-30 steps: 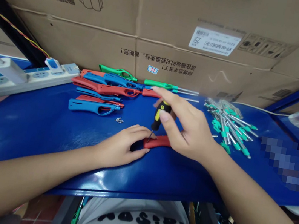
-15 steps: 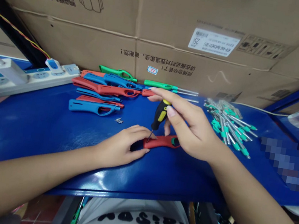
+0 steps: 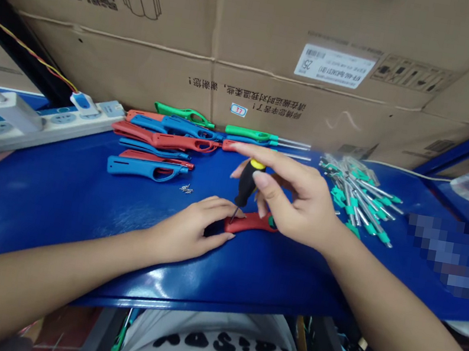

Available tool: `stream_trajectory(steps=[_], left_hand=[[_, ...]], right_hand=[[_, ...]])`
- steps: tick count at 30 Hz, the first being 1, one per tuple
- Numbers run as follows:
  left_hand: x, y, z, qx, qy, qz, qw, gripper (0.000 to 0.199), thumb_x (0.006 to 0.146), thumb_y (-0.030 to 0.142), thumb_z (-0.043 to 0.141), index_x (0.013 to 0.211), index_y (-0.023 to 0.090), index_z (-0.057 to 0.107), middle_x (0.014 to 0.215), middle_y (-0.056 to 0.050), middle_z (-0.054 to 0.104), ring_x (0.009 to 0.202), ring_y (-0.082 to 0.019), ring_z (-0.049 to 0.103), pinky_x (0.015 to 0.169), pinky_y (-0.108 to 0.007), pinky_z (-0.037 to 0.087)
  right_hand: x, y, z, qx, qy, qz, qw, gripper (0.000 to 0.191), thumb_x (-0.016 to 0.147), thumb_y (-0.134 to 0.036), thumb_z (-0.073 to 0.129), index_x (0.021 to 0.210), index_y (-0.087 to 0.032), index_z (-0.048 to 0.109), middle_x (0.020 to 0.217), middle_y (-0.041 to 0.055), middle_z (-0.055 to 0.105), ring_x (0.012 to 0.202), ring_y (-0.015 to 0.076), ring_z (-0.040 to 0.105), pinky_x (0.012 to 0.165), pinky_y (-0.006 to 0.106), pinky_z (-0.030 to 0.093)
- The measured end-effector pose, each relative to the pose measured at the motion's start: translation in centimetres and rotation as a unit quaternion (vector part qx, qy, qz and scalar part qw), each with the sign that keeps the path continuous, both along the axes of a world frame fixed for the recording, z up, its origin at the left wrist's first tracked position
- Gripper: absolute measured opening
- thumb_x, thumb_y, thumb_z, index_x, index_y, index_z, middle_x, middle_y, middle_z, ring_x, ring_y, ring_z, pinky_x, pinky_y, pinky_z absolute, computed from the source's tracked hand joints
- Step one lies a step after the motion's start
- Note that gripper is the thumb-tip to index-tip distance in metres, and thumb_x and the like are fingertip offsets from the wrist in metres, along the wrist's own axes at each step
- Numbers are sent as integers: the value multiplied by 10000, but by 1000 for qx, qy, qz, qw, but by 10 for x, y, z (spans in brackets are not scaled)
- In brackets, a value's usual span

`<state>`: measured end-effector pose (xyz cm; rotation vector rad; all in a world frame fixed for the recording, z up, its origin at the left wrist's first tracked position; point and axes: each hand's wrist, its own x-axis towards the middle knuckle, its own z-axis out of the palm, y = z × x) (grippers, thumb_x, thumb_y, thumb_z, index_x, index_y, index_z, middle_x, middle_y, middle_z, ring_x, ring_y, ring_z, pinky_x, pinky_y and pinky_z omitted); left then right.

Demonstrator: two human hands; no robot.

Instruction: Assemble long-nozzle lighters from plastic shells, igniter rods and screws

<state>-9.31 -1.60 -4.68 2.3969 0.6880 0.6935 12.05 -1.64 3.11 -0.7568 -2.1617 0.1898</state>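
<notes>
My left hand (image 3: 198,228) grips the end of a red lighter body (image 3: 251,223) between thumb and fingers, pressing it on the blue table. In my right hand (image 3: 297,201) is a black and yellow screwdriver (image 3: 246,184), held near upright between thumb and fingers. Its thin tip meets the lighter body close to my left fingertips. The far end of the body, with a green piece on it, is partly covered by my right hand. Several small screws (image 3: 186,189) lie loose beyond my left hand.
Blue, red and green lighter shells (image 3: 148,170) are stacked at the back left. Metal lighter tubes with green parts (image 3: 363,197) lie heaped at the right. A white power strip (image 3: 45,123) sits at the left, and a large cardboard box (image 3: 257,41) stands behind.
My right hand has turned around the screwdriver handle, and its fingers sit differently on it. The screwdriver tip and my left hand have stayed in place.
</notes>
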Motion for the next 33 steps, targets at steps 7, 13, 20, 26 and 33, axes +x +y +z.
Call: stream_trajectory(steps=[7,13,20,26,33], left_hand=[[0,0,-1,-6,-3,0,1000,328,960,221,629,1286,199,600,1240,-98,662,1178,-241,618,1031,-412,517],[1,0,1,-8,2,-3,1000,326,957,211,628,1283,204,608,1222,-93,669,1163,-241,624,1026,-411,516],[0,1,-2,-4,-6,-2,1000,326,961,214,630,1286,201,608,1231,-86,669,1165,-225,623,1028,-386,514],[0,0,0,-4,0,0,1000,338,961,216,629,1298,193,611,1205,-91,674,1142,-229,628,1013,-393,520],[0,0,-2,-1,-5,3,1000,292,963,226,631,1251,182,629,1217,-97,670,1146,-231,625,1017,-400,519]], right_hand=[[5,3,-5,143,-51,-70,986,279,1018,-367,511,1161,-194,677,968,67,762,826,182,707,733,312,565],[2,3,-3,-7,-17,15,1000,370,1068,-265,369,1393,-209,537,1227,75,709,984,158,709,853,320,584],[3,2,-4,65,-24,-35,997,359,1041,-295,456,1349,-177,597,1201,96,732,968,178,710,871,326,578],[0,2,-2,2,13,19,1000,308,1029,-272,496,1306,-216,619,1137,59,736,938,170,705,840,344,591],[3,1,-7,145,-48,-14,988,293,1034,-299,478,1253,-168,622,1109,105,735,962,201,711,819,335,591]])
